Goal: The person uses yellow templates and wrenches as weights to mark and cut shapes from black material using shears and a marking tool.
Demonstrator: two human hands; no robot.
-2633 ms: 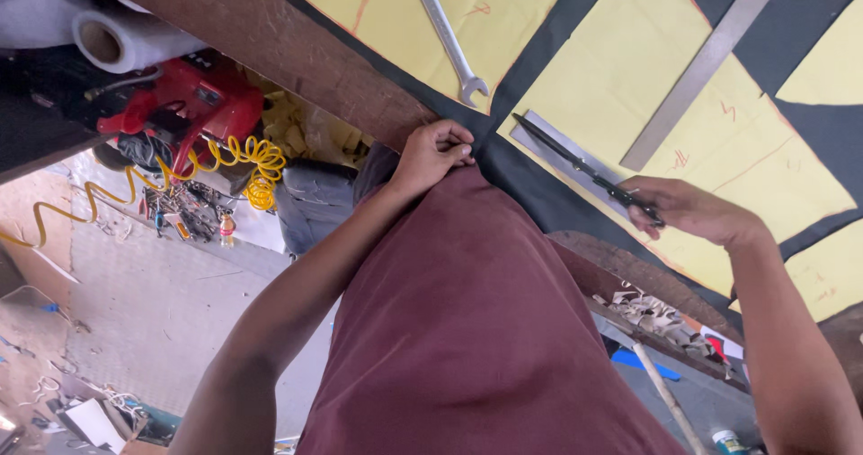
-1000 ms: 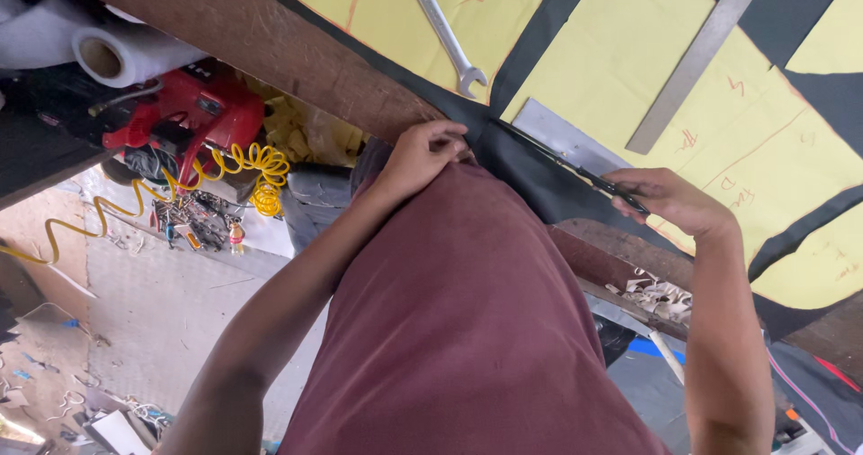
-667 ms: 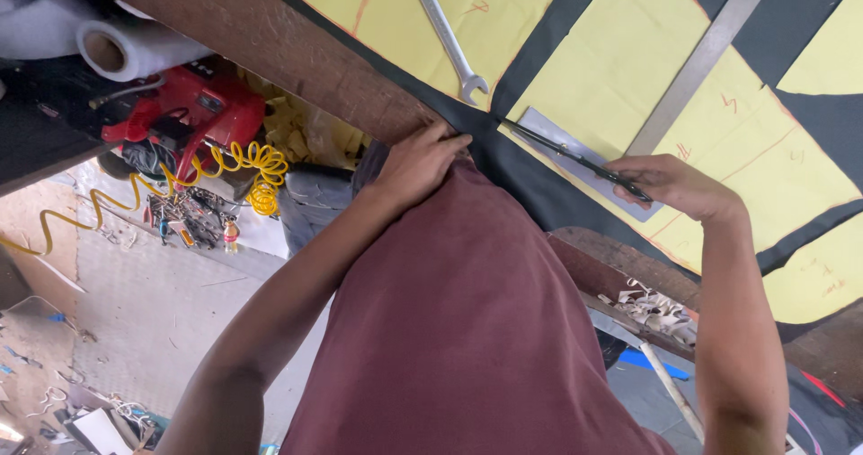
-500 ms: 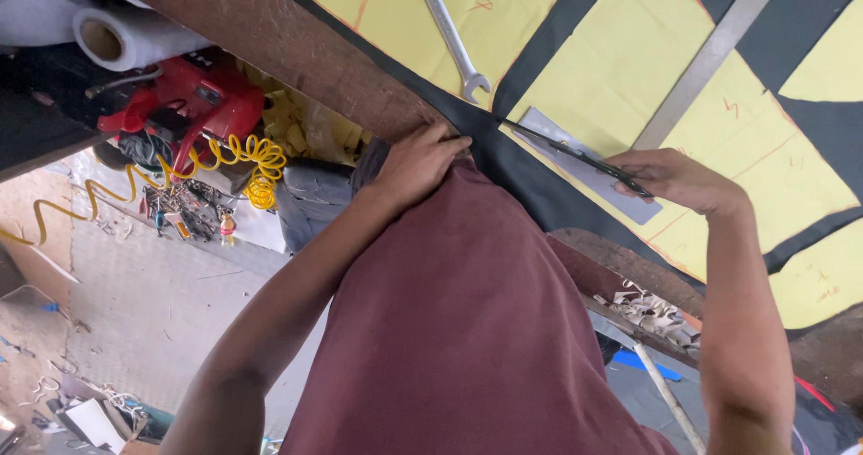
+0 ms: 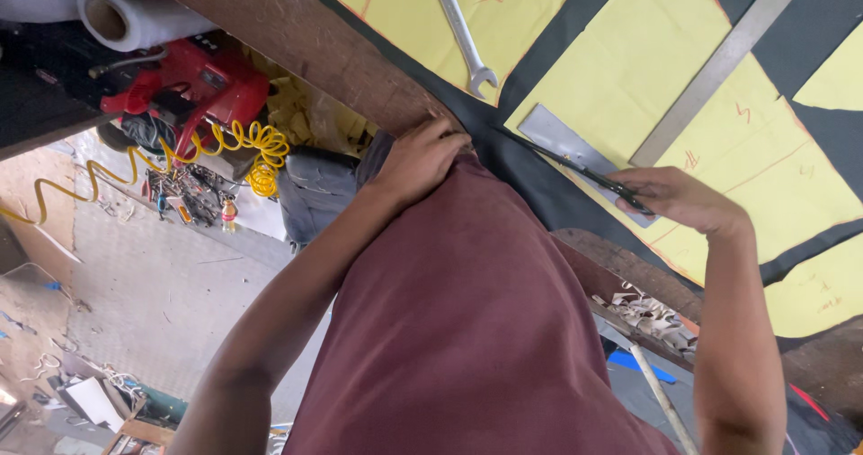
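One pair of scissors [image 5: 575, 165] lies along the black fabric [image 5: 539, 185] at the workbench edge [image 5: 342, 59], gripped by the closed right hand [image 5: 679, 199]. The left hand [image 5: 422, 154] presses the fabric's edge, fingers curled. Yellow paper patterns [image 5: 647, 68] cover the fabric; a wrench [image 5: 460, 28] and steel ruler [image 5: 719, 59] rest on them.

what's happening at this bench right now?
A person in a maroon shirt is cutting black fabric laid over a wooden table edge. The right hand works scissors along a yellow paper pattern, while the left hand pins the fabric at the table edge. A wrench and a metal ruler lie on the patterns.
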